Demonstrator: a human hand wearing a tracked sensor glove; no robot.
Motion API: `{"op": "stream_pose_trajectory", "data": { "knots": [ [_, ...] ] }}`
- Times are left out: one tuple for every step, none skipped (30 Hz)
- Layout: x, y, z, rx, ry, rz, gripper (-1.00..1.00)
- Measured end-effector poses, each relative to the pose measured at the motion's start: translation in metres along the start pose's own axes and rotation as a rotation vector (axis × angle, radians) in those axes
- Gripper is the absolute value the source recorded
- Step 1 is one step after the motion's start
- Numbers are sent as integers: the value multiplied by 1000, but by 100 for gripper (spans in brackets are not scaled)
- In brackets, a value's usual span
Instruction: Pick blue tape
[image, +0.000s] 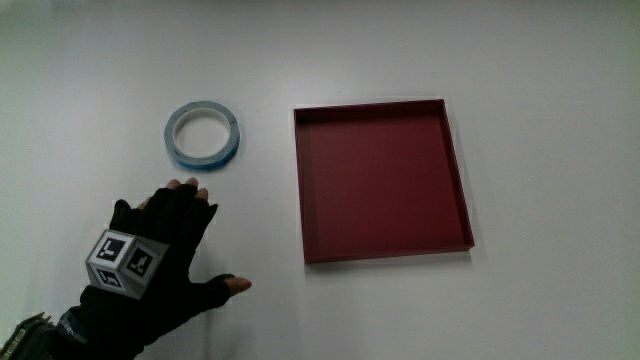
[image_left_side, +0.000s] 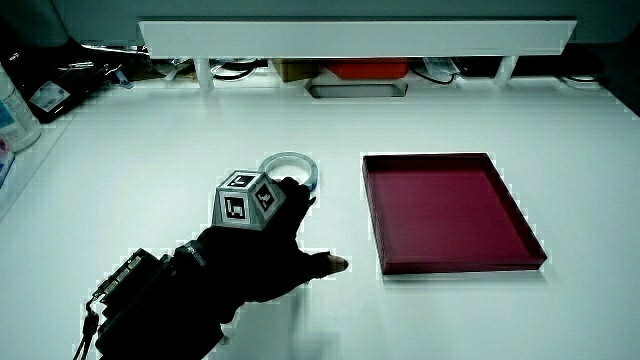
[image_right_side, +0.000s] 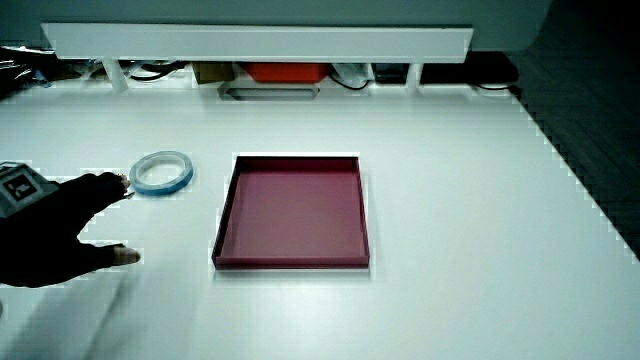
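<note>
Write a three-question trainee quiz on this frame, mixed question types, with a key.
1. True or false: the hand is holding the tape.
2. The tray holds: A) the tape B) nothing C) a cube
3. Fill in: the tape lies flat on the table beside the ____, farther from the person than the hand.

Key:
1. False. The fingers are spread, just short of the tape in the main view.
2. B.
3. Tray.
</note>
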Motion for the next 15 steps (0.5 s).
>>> {"op": "stream_pose_trajectory", "data": {
  "knots": [
    [-1, 2, 1, 8, 7, 0, 0],
    [-3, 4, 2, 15, 13, 0, 0],
    [-6, 7, 1, 28, 19, 6, 0],
    [-9, 10, 0, 40, 26, 11, 0],
    [-12, 14, 1, 43, 20, 15, 0],
    [-15, 17, 1, 46, 15, 18, 0],
    [-17, 20, 1, 50, 10, 22, 0],
    [-20, 23, 2, 53, 4, 25, 0],
    [-23, 27, 2, 56, -1, 28, 0],
    [-25, 30, 2, 59, -6, 32, 0],
    [-29, 35, 1, 56, -12, 32, 0],
    [-34, 40, -1, 53, -18, 33, 0],
    [-33, 44, 1, 37, -33, 36, 0],
    [-36, 47, 2, 38, -40, 46, 0],
    [-38, 51, 2, 38, -47, 56, 0]
  ]
}}
